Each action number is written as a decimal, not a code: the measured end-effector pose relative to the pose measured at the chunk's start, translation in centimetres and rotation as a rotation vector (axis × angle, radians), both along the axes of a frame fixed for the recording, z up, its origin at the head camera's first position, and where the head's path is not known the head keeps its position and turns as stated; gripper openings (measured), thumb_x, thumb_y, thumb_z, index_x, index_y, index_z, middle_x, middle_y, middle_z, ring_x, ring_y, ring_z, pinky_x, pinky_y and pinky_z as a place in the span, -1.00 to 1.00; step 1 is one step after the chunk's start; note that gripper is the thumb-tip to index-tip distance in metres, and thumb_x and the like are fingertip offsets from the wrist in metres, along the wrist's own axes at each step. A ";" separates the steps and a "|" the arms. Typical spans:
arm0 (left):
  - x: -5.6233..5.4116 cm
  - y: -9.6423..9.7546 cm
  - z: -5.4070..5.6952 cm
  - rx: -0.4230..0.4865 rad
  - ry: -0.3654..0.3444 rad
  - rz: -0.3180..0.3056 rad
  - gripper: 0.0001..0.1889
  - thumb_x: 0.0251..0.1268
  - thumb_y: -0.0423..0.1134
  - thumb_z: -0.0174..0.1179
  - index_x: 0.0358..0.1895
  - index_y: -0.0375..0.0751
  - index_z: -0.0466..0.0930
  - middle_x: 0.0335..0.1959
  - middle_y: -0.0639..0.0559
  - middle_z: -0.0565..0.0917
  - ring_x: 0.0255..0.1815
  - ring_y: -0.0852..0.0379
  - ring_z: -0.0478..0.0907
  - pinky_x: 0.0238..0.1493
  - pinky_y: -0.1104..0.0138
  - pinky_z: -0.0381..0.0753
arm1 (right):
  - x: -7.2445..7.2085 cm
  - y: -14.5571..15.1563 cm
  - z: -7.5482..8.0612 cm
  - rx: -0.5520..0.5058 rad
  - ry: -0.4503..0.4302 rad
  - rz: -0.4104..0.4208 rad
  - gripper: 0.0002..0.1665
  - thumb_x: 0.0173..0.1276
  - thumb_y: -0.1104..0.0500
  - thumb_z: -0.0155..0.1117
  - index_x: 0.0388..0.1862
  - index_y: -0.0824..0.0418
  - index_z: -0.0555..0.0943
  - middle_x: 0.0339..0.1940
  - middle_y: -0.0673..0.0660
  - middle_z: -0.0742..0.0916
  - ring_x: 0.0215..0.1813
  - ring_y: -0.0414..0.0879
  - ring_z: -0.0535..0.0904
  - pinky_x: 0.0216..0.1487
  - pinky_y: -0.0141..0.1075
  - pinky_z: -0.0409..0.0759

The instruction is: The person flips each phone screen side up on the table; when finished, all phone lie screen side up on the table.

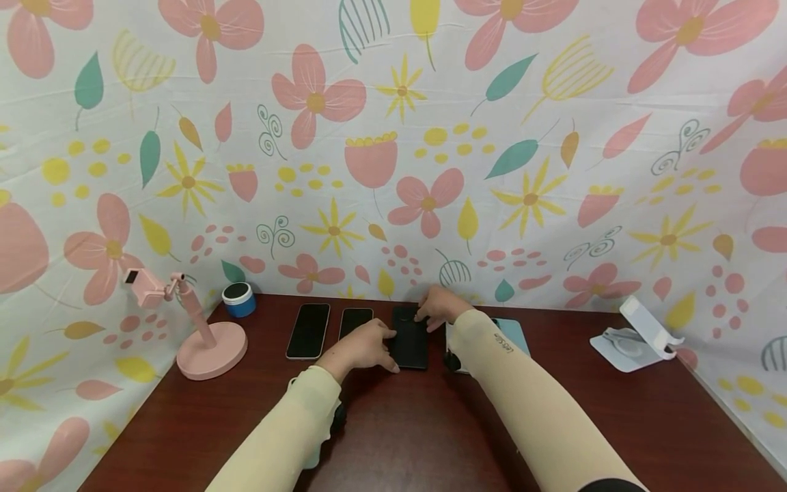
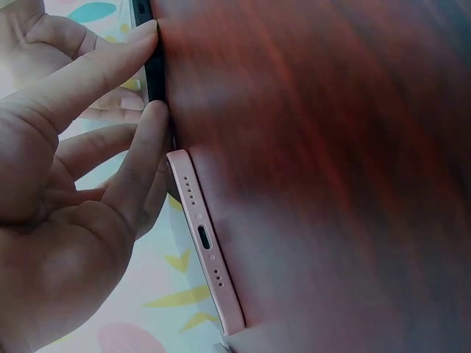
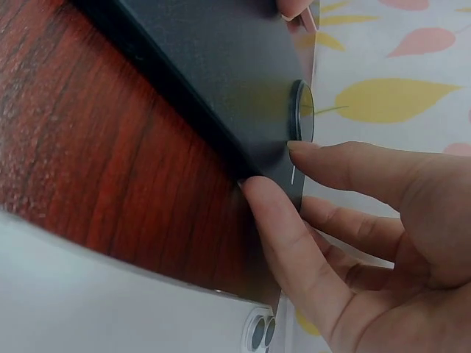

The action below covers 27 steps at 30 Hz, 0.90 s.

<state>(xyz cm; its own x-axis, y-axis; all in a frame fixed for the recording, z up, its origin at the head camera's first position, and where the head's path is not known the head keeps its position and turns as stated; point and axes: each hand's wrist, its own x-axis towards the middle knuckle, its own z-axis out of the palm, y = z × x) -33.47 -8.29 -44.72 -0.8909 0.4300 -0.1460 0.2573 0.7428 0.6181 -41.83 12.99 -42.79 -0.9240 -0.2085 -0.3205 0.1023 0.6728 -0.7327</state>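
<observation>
A black phone (image 1: 410, 345) lies back up on the table, its round camera bump (image 3: 302, 110) at the far end. My left hand (image 1: 364, 343) holds its left side, thumb near the front corner; in the left wrist view two fingertips (image 2: 156, 110) meet its dark edge. At the far right corner my right hand (image 1: 441, 305) grips it, thumb (image 3: 268, 198) on the side edge and a finger by the camera bump. Left of it lies a pink-edged phone (image 2: 206, 243), screen up, partly hidden by my left hand. A white phone (image 3: 110, 294) lies to the right.
Further left lies another dark-screened phone (image 1: 308, 331), near a blue speaker-like cylinder (image 1: 239, 299) and a pink phone stand (image 1: 212, 352). A light blue item (image 1: 515, 332) is partly behind my right forearm. A white folding stand (image 1: 633, 338) stands far right. Patterned cloth (image 1: 393, 137) backs the table.
</observation>
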 end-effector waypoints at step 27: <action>0.2 0.3 0.2 -0.024 0.031 0.005 -0.24 0.14 -0.19 0.64 0.42 -0.35 0.60 0.39 -0.21 0.61 0.16 -0.04 0.71 0.27 0.07 0.71 | 0.1 -0.1 0.5 0.034 -0.013 0.002 -0.59 0.47 0.34 0.36 0.23 0.45 0.59 0.22 0.40 0.67 0.06 0.22 0.77 -0.04 -0.15 0.86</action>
<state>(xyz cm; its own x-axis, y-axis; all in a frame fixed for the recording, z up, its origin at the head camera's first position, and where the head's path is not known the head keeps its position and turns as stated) -33.23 -8.03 -44.51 -0.8974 0.4223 -0.1282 0.2725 0.7588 0.5915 -41.73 12.87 -42.25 -0.9194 -0.1991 -0.3392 0.1102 0.6974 -0.7082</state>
